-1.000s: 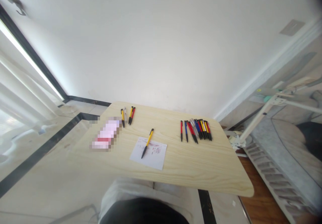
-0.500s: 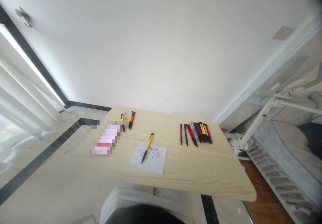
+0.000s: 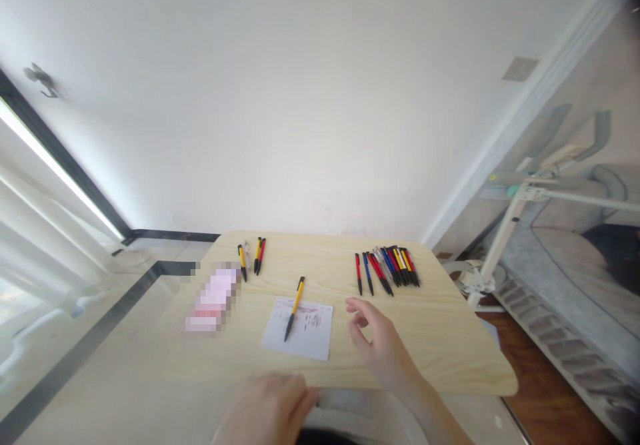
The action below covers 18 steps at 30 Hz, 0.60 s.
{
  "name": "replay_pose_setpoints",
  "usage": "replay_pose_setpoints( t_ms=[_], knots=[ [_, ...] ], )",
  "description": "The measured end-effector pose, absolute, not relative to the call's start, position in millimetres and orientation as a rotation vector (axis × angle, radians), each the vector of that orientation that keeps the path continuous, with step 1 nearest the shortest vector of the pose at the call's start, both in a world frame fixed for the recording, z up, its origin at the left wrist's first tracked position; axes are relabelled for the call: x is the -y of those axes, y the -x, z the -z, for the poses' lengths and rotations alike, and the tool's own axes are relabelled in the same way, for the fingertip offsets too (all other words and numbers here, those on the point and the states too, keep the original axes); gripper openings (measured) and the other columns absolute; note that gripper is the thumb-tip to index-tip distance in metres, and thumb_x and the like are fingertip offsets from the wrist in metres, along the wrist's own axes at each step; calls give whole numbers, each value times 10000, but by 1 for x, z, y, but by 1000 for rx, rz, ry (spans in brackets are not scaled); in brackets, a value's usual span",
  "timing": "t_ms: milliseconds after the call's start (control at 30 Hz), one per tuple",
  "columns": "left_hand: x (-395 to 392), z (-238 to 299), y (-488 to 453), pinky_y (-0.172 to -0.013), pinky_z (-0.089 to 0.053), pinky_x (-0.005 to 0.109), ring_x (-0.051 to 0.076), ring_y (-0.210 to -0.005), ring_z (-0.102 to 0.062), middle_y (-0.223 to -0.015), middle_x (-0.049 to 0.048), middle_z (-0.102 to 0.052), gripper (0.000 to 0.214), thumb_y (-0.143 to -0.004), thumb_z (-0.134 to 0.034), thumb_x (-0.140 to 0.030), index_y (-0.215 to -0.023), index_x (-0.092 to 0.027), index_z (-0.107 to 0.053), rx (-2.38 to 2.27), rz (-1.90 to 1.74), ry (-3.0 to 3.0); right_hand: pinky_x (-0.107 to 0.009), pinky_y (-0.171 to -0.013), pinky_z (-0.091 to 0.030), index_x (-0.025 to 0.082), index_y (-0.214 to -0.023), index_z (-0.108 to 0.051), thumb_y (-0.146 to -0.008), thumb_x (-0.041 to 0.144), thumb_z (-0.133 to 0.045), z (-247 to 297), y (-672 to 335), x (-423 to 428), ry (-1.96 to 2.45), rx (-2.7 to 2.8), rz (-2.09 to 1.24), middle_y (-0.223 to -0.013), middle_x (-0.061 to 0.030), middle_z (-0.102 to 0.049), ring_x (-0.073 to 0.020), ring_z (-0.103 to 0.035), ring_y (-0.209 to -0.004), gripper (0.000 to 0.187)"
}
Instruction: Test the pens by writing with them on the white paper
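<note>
yellow-and-black pen (image 3: 295, 306) is lying at a slant on the scribbled paper (image 3: 277, 340), lower centre of frame, black tip down-left, top end poking past the paper's upper edge onto the table (image 3: 450, 352). as for hands: right hand (image 3: 380, 342) is just right of the paper, thumb + index loosely curved w/ a gap btwn them, nothing held afaict. left hand (image 3: 273, 405) is a blur at bottom centre, below the paper, back of it facing up; can't tell if the fingers are spread or pressed tgthr. row of red, blue, clear + yellow pens (image 3: 381, 276) sits right of centre, bunched tighter toward its right end. 4 more pens (image 3: 242, 262) lie upper left on the table, near a pixelated pinkish thing (image 3: 213, 298), idk what.
</note>
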State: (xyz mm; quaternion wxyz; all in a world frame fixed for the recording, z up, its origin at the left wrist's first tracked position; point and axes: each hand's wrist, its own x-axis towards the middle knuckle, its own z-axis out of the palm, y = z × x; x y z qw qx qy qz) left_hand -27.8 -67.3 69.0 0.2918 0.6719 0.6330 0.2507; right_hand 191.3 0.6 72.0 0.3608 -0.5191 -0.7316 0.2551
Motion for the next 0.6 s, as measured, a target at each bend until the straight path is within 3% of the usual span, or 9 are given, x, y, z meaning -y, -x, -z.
replay_pose_setpoints(
  t_ms=[33,100,200,333,600],
  knots=[
    [50,-70,24,-600,-425,321,194,-606,-574,-633,53,-614,353,-781,-413,-483,-587,-244,-585,-1680,-594,-1845,-317,-758,-461,192,-1097,-487,-775,183,-431,-67,-191,0,1347,1907,-637,-1000,-67,-587,-161,-559,-808,328],
    [17,-73,17,-601,-410,322,217,-650,-596,-683,68,-637,425,-823,-280,-488,-720,-215,-590,-1777,-274,-2048,-329,-790,-447,192,-1088,-494,-763,151,-426,-58,-190,0,1351,1949,-588,-1017,-69,-578,-178,-545,-878,335],
    [-26,-73,11,-591,-409,346,259,-700,-607,-736,104,-648,490,-834,-201,-488,-845,-171,-575,-2008,-70,-2158,-356,-849,-413,192,-1058,-527,-733,116,-437,-47,-190,2,1372,2029,-518,-1019,-75,-577,-204,-517,-963,346],
    [-59,-64,12,-617,-415,368,276,-756,-609,-781,135,-651,485,-826,-229,-484,-878,-155,-582,-2011,144,-2232,-362,-862,-396,209,-1030,-557,-713,107,-464,-37,-191,7,1452,2101,-500,-1029,-73,-564,-217,-500,-984,346],
    [-70,-54,13,-624,-425,382,284,-766,-613,-789,153,-659,398,-815,-317,-406,-829,-139,-613,-1948,211,-2247,-346,-870,-383,203,-1009,-568,-715,98,-461,-33,-192,8,1470,2103,-494,-1039,-76,-548,-209,-483,-995,330]
  ],
)
